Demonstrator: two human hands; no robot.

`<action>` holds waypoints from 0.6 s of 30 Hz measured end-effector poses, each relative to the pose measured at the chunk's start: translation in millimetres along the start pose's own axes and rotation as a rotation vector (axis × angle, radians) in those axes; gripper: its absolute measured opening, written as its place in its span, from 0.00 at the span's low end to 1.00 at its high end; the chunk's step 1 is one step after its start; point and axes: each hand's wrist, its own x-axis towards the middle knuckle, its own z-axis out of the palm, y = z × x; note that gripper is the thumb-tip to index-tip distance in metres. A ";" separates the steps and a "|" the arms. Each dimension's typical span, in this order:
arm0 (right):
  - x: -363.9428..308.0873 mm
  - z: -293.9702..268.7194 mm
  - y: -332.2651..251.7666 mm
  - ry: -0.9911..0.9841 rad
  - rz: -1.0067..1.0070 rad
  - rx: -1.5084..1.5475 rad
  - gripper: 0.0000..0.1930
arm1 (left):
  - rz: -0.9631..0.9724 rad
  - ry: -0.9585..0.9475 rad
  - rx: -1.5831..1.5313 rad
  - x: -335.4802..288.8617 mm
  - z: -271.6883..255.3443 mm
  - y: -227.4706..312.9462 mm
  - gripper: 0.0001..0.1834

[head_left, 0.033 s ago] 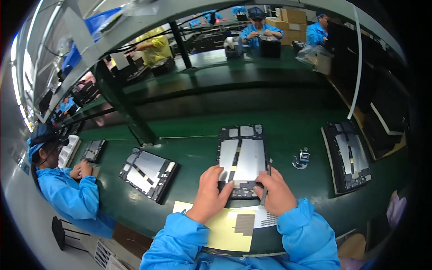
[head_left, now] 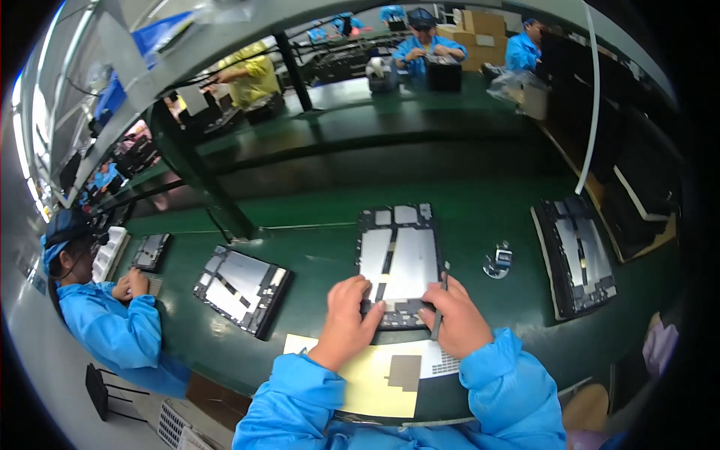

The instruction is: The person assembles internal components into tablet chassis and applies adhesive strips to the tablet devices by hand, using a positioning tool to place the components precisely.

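An opened tablet (head_left: 397, 259) lies back-up on the green bench (head_left: 322, 247), showing silver plates and dark boards. My left hand (head_left: 346, 313) grips its near left edge with curled fingers. My right hand (head_left: 456, 321) sits at the near right corner, holding a thin dark stick tool (head_left: 441, 296) upright against the tablet's right edge. Both blue sleeves come in from the lower edge. Under my wrists lies a pale yellow sheet (head_left: 367, 382) with a grey square pad (head_left: 405, 371) on it.
A second opened tablet (head_left: 241, 289) lies to the left and a third (head_left: 577, 255) to the right. A small metal-and-blue part (head_left: 497, 262) sits between the middle and right tablets. A co-worker in blue (head_left: 105, 322) works at far left; more people sit at the back benches.
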 end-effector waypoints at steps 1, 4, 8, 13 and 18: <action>-0.1 1.8 0.7 -0.001 -0.020 0.020 0.11 | 0.000 -0.023 0.062 -5.2 5.1 -7.3 0.18; 4.9 -2.5 0.4 0.031 -0.057 0.010 0.11 | -0.012 -0.023 0.009 -7.7 4.7 -9.4 0.17; 2.7 -19.9 -16.6 0.214 0.076 0.388 0.09 | -0.005 -0.008 -0.002 -5.1 4.1 -11.2 0.18; -24.3 -23.3 -44.3 -0.253 0.302 0.832 0.11 | -0.011 -0.035 -0.003 -5.4 7.0 -12.2 0.18; -26.8 0.6 -42.9 -0.545 0.547 0.636 0.07 | 0.007 -0.045 0.006 -8.2 5.3 -11.8 0.19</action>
